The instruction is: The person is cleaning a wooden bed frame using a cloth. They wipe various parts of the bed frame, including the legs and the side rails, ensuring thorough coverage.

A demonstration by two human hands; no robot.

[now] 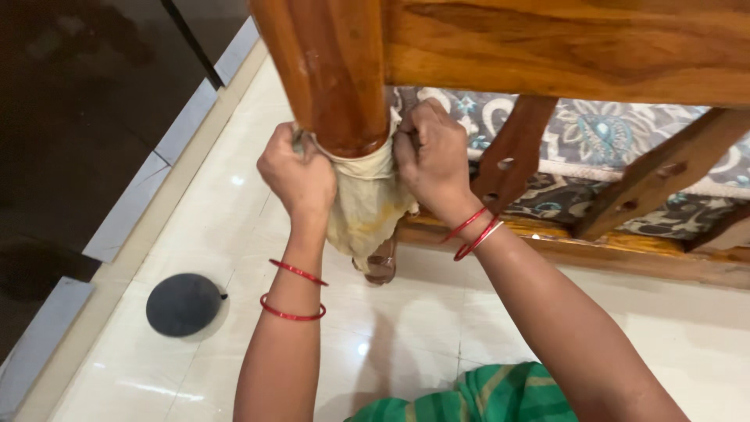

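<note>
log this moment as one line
left hand: grips cloth | right hand: grips cloth | cloth: wrapped around wooden post | floor: dark round object

The post (pixel 332 74) and rail (pixel 570 51) of the wooden frame were a warm orange-brown with darker grain, and the cloth (pixel 366 199) wrapped round the post was pale cream with yellowish stains. Behind the slats (pixel 512 156) lay a cushion (pixel 617 137) in grey with white swirls and teal flower motifs, while thin red bangles (pixel 293 293) ringed both wrists. The floor tiles (pixel 437 336) were glossy cream-white, a round dark grey object (pixel 183 305) lay on them, and the garment (pixel 484 398) at the bottom edge was green with lighter stripes.
</note>
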